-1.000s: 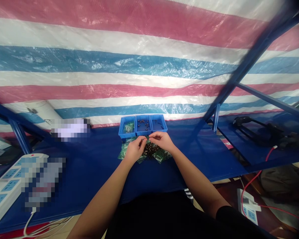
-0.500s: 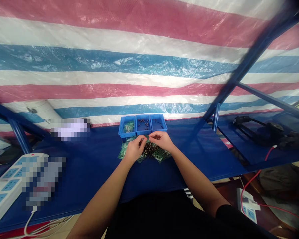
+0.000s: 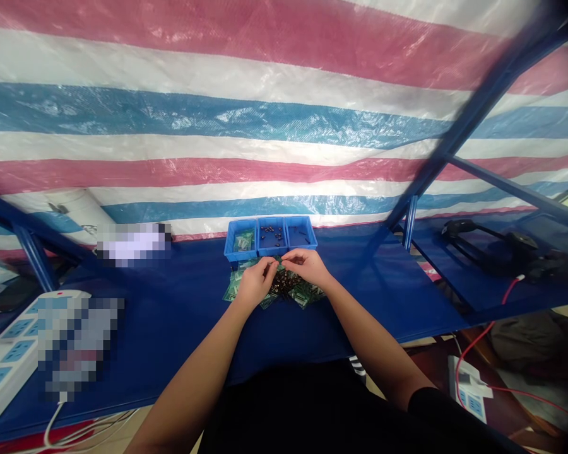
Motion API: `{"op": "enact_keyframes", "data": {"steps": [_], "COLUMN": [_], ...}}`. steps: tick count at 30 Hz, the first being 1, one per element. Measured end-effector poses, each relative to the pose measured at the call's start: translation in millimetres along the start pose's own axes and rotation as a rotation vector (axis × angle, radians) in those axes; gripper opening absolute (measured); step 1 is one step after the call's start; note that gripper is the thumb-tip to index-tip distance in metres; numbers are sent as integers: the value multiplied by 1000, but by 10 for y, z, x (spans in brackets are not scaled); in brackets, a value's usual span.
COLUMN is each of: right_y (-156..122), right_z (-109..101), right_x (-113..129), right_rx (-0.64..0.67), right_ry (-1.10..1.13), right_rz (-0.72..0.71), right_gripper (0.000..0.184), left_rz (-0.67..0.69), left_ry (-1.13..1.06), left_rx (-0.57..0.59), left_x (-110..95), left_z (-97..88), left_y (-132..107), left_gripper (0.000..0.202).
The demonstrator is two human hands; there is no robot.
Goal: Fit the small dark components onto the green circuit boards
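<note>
— While both hands meet over the blue table point(image 3: 170, 328), what are they doing?
— Left hand point(image 3: 252, 285) and right hand point(image 3: 307, 266) are curled in, each with thumb and forefinger drawn into a tight pinch, and the fingertips of the two hands almost touch. Whatever sits between them is too small to make out

— What lies under them?
— A loose heap of green circuit boards point(image 3: 301, 296), with a cluster of small dark parts point(image 3: 281, 287) on top of it. The heap sits midway along the table, close to its far edge, and the left hand rests on it

— Anything beyond the heap?
— A blue tray point(image 3: 271, 251) with three compartments stands at the far edge, just behind the heap. Its left compartment holds green boards, the middle one small dark parts, the right one only a few dark pieces

— And elsewhere?
— A white power strip point(image 3: 4, 372) lies at the near left corner. A striped tarp point(image 3: 284, 126) in red, white and blue hangs behind the far edge. Off to the right, a black device point(image 3: 492, 243) sits on a separate blue shelf, with a red cable point(image 3: 478, 343) trailing down from it
</note>
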State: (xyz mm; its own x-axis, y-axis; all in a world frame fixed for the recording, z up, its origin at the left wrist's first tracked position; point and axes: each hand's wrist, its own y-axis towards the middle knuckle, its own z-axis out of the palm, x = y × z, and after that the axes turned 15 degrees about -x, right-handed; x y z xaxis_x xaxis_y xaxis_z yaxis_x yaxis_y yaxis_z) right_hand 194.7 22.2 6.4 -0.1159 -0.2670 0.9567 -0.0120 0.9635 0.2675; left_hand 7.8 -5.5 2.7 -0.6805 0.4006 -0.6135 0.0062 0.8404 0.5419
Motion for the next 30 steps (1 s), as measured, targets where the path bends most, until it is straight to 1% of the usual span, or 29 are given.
{"op": "enact_keyframes", "data": {"steps": [6,12,19,24,30], "right_y": [-5,-7,1,-3,0], "right_z": [3,0,-10,-13,0], "right_x": [14,4,-24,-12,-23], "right_rx": [4,20,-4,-14,-5], "right_ry": [6,-1,0,-22,-23], "right_rz": [4,-3,-19,-26,-30], "right_gripper": [28,27,28,28,28], "left_rz": [7,18,10,33,34], "left_ry": [4,-4,-37,-41,-27], "left_rx": [-15,-6,2,6,14], "left_x": [-2,1,16,15,-5], "left_z": [5,1,15,12,-4], "left_y": [-8,-3,-6,-2,4], "left_gripper": [27,28,28,27,30]}}
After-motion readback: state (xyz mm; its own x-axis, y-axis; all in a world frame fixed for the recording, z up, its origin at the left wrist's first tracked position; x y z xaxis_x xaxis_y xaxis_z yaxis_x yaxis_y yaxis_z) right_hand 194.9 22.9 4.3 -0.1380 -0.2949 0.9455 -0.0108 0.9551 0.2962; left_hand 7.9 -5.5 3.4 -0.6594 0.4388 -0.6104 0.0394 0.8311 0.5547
